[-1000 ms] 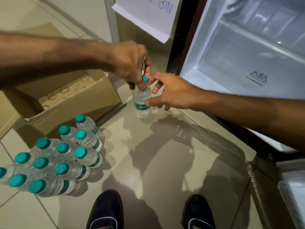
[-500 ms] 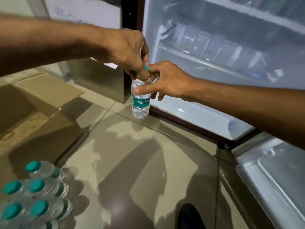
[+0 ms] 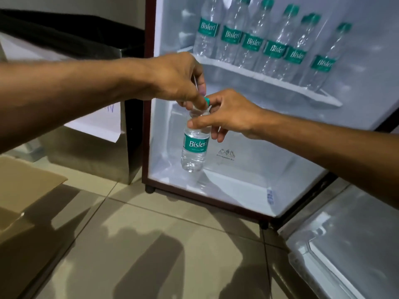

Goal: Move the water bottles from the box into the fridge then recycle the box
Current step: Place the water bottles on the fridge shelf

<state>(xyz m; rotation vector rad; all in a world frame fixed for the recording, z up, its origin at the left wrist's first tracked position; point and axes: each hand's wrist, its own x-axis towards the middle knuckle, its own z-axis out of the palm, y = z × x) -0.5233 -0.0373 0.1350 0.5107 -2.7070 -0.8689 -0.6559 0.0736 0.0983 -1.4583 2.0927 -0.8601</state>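
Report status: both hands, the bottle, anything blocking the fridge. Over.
Left hand pinches the cap, right hand holds the neck. The bottle upright, off the floor, before the open fridge. Shelf above holds a bottle row; nothing seen blocking.

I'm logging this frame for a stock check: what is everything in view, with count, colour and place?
fridge: one, white inside, dark frame, open
fridge door: one, whitish, lower right
held water bottle: one, clear with teal label and cap, before the fridge's lower compartment
shelf bottles: at least six, clear with teal labels, upright on the fridge shelf
cardboard box: one, brown, floor at left
metal unit: one, grey, left of fridge
paper sheet: one, white, on the metal unit
floor: beige tiles, below
left hand: one, pinching the held bottle's cap
right hand: one, gripping its neck
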